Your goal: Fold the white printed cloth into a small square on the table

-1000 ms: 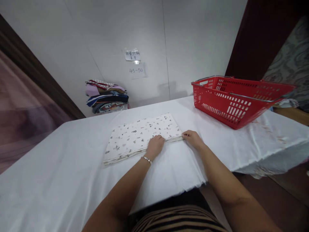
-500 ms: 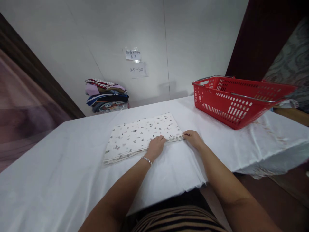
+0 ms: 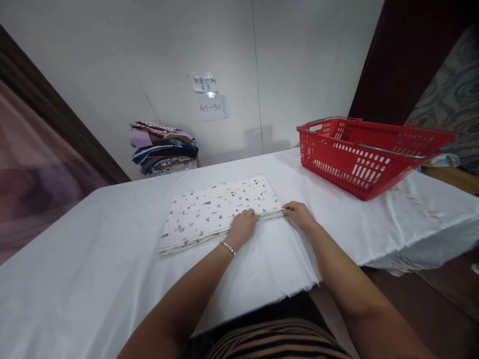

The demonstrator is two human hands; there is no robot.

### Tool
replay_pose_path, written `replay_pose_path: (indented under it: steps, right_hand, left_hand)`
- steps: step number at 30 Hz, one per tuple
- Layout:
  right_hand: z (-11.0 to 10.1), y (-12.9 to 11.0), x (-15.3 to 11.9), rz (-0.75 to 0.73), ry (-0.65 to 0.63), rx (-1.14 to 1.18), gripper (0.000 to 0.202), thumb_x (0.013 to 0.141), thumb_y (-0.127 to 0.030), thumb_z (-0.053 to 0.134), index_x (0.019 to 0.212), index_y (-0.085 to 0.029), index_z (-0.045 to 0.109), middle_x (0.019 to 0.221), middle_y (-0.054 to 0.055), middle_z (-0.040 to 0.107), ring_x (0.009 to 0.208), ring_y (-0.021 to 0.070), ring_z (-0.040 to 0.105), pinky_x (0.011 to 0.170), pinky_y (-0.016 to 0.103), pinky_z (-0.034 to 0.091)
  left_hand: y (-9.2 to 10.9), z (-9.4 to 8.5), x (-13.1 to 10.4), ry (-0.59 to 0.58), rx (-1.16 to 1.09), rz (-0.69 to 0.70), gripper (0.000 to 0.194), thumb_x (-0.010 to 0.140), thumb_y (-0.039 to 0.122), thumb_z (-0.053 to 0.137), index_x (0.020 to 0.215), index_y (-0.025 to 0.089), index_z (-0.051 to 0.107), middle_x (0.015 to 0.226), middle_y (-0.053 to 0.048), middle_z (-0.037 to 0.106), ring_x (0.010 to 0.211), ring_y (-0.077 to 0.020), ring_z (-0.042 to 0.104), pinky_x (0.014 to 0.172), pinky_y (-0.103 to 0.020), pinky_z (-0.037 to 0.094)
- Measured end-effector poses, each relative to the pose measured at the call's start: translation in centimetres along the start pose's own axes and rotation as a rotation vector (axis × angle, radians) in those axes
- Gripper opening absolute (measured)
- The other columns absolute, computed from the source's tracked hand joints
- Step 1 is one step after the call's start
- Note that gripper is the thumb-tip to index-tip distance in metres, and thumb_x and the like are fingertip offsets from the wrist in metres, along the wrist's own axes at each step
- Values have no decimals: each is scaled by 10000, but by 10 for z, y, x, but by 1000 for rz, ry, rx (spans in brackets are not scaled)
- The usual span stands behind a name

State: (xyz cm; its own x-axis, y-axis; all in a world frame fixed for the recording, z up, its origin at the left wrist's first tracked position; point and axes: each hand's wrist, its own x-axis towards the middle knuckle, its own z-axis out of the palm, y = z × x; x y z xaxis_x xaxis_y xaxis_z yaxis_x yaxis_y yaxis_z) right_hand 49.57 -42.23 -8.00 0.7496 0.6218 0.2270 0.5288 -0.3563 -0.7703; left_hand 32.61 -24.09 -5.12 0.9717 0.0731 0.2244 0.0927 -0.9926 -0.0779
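2 bare forearms, 1 silvery bracelet on the left wrist, tan-and-black striped top, black lower garment

Left hand curls, right hand pinches

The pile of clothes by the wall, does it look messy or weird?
A bit messy: the pile of clothes has layers sticking out unevenly. The patterned cloth the left hand and right hand touch lies flatter. I see nothing spilled or torn.
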Motion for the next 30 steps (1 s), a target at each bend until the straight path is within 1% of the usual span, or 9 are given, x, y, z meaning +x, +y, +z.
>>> replay_pose_path:
  steps: [7,11,13,15,18,21,24,28,30]
  right_hand:
    - [-3,-7,-2,11,-16,-8,170,754,-272,564,818,-212,710,825,20,685,774,173,594,715,276,430]
    - [-6,-11,-4,61,-44,-24,172,734,-259,568,822,-215,708,829,13,689,751,163,588,690,256,428]
    - [-7,-16,-6,66,-35,-51,187,773,-310,538,800,-218,700,848,10,690,765,161,588,688,250,418]
    - [-8,-23,-7,89,-14,-111,264,824,-388,486,774,-216,680,829,14,686,758,163,584,663,251,404]
    - [-6,-34,-6,194,18,-255,303,839,-435,468,794,-204,658,805,41,683,734,175,583,609,254,379]
    - [-2,-41,1,273,-45,-402,256,803,-389,506,798,-187,663,843,83,692,732,195,598,571,261,368]
    - [3,-42,13,280,-135,-492,212,741,-356,561,728,-175,670,782,100,693,687,203,611,543,262,375]
    - [5,-39,30,306,-175,-441,105,622,-262,636,580,-167,632,615,93,656,645,220,621,532,267,404]
    - [4,-39,34,310,-185,-398,85,620,-236,625,573,-167,619,553,77,633,602,209,620,514,259,414]
  left_hand:
    - [0,6,-1,106,-39,68,196,904,141,389,897,166,583,952,-72,581,913,-193,517,784,-336,414]
    - [1,9,-3,67,-25,64,191,893,131,392,848,157,577,862,-75,585,840,-200,534,755,-347,409]
    - [2,9,-2,53,-13,60,190,887,119,394,845,156,575,838,-71,589,826,-199,540,749,-341,404]
    - [3,8,-1,50,-7,55,187,879,104,396,852,157,574,821,-66,595,817,-195,547,747,-334,400]
    - [4,8,-1,50,10,47,189,861,77,404,905,154,571,808,-62,605,811,-196,558,740,-328,395]
    - [6,8,-2,43,28,42,212,851,63,411,971,152,562,809,-61,616,815,-200,567,738,-328,396]
    - [8,8,-3,35,18,44,187,875,98,410,980,152,555,807,-60,625,820,-202,575,732,-327,398]
    - [11,9,-4,33,-49,31,156,880,109,424,973,151,542,834,-69,632,850,-201,581,737,-321,397]
    - [12,9,-5,27,-81,13,168,871,93,426,982,150,538,848,-74,633,866,-202,581,746,-323,396]
